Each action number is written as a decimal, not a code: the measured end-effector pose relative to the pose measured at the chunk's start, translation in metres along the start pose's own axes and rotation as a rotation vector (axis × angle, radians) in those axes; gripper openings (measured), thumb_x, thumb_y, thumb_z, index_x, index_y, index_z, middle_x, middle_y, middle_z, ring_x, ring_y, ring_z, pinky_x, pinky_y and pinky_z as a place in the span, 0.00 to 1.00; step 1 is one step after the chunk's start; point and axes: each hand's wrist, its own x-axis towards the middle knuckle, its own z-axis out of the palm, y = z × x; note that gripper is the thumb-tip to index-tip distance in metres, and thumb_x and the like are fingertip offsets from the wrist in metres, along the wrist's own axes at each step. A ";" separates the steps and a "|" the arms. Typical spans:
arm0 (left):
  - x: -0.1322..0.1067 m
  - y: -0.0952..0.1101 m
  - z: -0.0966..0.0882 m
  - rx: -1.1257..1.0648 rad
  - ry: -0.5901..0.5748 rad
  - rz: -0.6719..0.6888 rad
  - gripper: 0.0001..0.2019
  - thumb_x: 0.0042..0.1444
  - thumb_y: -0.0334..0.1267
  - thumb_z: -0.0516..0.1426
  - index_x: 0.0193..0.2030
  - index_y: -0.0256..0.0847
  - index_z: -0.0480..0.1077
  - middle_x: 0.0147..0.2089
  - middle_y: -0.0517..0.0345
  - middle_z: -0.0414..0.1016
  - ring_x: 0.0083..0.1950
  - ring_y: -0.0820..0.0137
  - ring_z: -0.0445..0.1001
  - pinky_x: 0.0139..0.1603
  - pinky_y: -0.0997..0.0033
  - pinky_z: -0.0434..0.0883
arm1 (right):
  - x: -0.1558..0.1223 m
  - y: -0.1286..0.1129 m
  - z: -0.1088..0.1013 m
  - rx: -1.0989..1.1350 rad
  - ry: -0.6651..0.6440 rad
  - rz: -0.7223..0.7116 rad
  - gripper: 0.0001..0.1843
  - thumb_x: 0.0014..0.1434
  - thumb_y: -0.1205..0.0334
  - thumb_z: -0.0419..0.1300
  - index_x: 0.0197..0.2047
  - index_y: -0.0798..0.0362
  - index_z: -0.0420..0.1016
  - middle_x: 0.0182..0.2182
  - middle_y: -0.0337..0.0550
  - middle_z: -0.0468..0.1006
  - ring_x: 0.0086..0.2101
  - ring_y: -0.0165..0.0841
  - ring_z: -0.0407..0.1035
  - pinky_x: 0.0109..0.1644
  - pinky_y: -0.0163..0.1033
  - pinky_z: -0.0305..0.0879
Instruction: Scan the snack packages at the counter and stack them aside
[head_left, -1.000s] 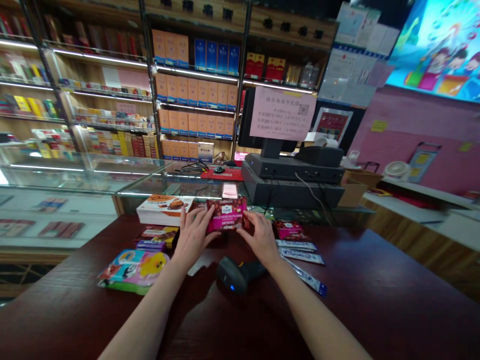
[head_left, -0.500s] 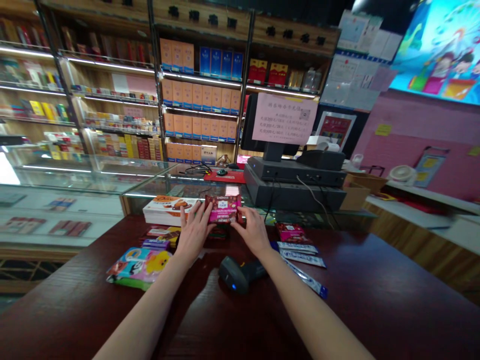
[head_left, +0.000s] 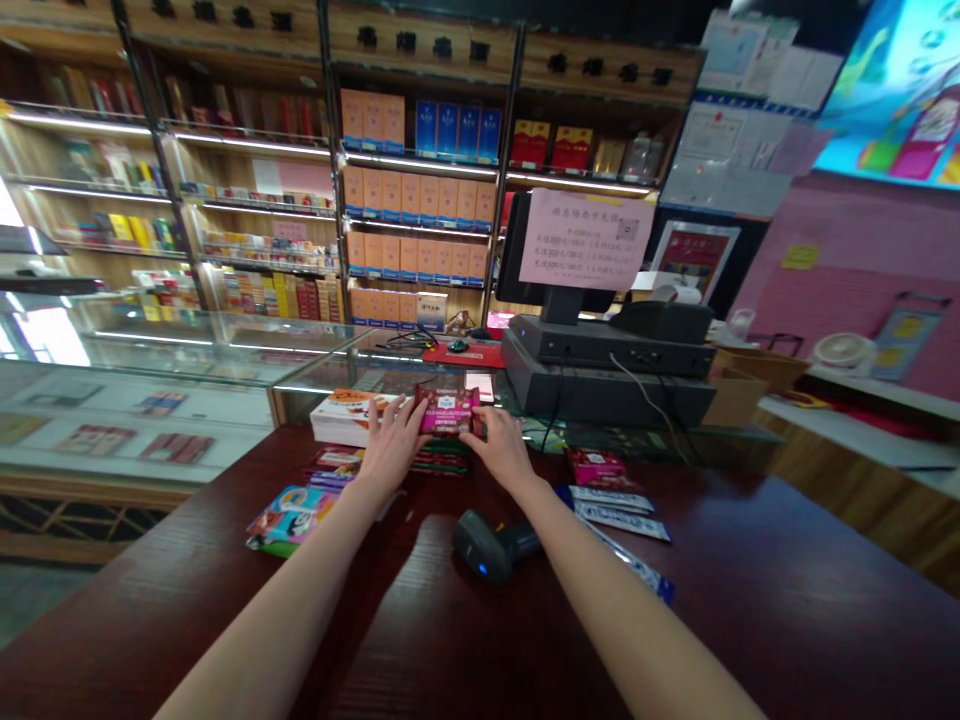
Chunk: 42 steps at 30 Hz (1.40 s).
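Note:
Both of my hands hold a magenta chocolate bar pack by its ends, low over a small stack of similar packs at the far edge of the dark wooden counter. My left hand grips the left end, my right hand the right end. A black barcode scanner lies on the counter just under my right forearm.
A white biscuit box sits left of the pack. Colourful snack packs lie at the left, a pink pack and blue-white sachets at the right. A till and monitor stand behind, beside glass display cases and stocked shelves.
My hands have carried the magenta pack away from me and lowered it towards the stack at the counter's far edge. The view has shifted a little to the left.

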 end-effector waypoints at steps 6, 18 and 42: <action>0.002 -0.009 0.006 0.029 -0.018 0.024 0.27 0.63 0.42 0.57 0.69 0.42 0.62 0.65 0.43 0.70 0.69 0.49 0.61 0.72 0.32 0.42 | 0.008 -0.001 0.008 -0.010 -0.075 0.027 0.21 0.60 0.57 0.66 0.54 0.52 0.71 0.50 0.50 0.78 0.54 0.43 0.70 0.57 0.48 0.61; 0.006 -0.016 0.005 0.108 -0.078 0.102 0.27 0.64 0.43 0.56 0.68 0.36 0.62 0.64 0.40 0.70 0.68 0.49 0.62 0.73 0.34 0.41 | 0.016 -0.001 0.018 -0.037 -0.129 0.057 0.20 0.61 0.54 0.65 0.54 0.52 0.71 0.50 0.50 0.78 0.54 0.42 0.69 0.56 0.46 0.61; 0.001 -0.018 0.013 0.090 -0.108 0.082 0.24 0.66 0.43 0.50 0.67 0.38 0.64 0.67 0.40 0.67 0.70 0.50 0.60 0.73 0.35 0.41 | 0.009 -0.011 0.022 -0.085 -0.147 0.072 0.18 0.64 0.51 0.61 0.53 0.50 0.73 0.51 0.49 0.78 0.53 0.42 0.69 0.57 0.46 0.60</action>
